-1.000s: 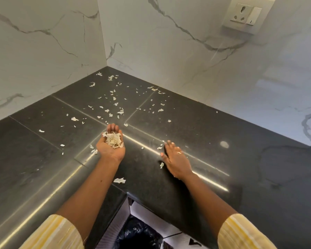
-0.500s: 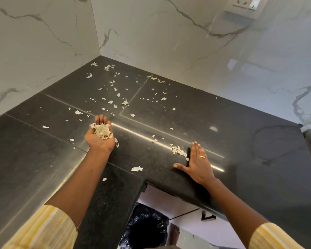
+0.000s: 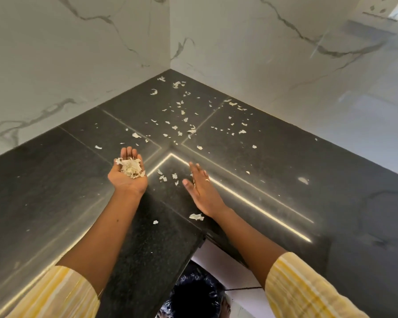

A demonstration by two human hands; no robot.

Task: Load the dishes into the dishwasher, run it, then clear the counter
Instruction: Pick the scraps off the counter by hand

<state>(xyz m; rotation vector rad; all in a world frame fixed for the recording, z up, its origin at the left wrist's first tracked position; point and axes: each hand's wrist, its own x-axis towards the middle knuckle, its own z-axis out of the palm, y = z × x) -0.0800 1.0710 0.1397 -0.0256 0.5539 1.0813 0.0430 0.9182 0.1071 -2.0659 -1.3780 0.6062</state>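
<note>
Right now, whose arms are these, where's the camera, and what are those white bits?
The camera sits on a person's head, looking down, so you see their own arms in yellow striped sleeves. The left hand is cupped palm up, carrying a heap of pale flakes. The right hand is flat and open, low by the black countertop, beside more loose flakes. Many more lie toward the corner of the marble walls. Below the edge is a black bin bag. What the flakes are, I cannot tell.

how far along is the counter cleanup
Done: a pile of scraps sits in the cupped left hand. In hand: the right hand is angled edge-on at the counter beside loose bits. Left: many flakes near the corner; the dishwasher isn't in view.
</note>
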